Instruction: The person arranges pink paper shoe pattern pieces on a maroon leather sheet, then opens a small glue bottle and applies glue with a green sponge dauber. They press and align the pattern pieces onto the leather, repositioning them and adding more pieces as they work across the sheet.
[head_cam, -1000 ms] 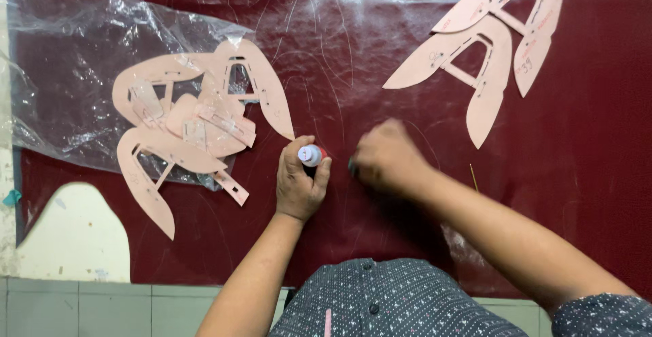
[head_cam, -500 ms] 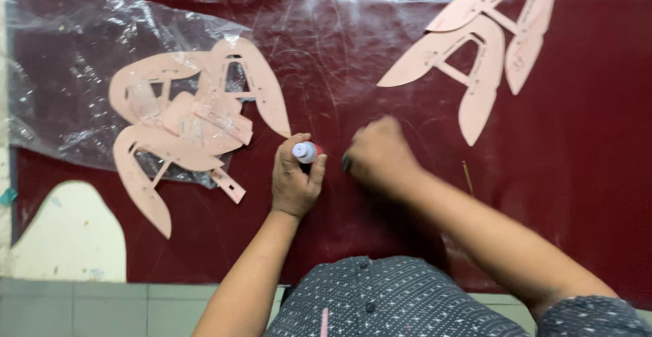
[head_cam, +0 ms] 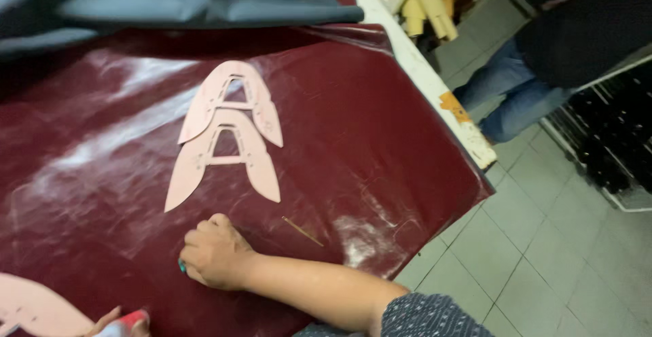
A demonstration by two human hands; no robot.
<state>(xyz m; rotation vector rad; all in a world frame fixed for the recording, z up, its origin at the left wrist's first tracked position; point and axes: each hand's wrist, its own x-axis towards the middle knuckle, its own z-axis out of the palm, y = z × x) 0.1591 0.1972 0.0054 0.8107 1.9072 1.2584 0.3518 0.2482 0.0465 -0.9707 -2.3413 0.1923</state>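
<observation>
Marking in hand: right hand [head_cam: 216, 252] fisted on a teal marker [head_cam: 182, 266] against leather [head_cam: 380, 147]; left hand [head_cam: 119, 322] grips a bottle [head_cam: 129, 323], the next pattern [head_cam: 224, 136] wanting steady pressing.

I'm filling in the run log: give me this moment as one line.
right hand: fist on maroon leather sheet, teal tool tip showing | left hand: at frame edge, holds small bottle | two pink patterns: untouched | thin stick: beside right hand

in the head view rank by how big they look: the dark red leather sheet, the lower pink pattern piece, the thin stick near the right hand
1. dark red leather sheet, covering most of the table.
2. lower pink pattern piece, about the same as the one overlapping it above.
3. thin stick, beside the right hand.
</observation>
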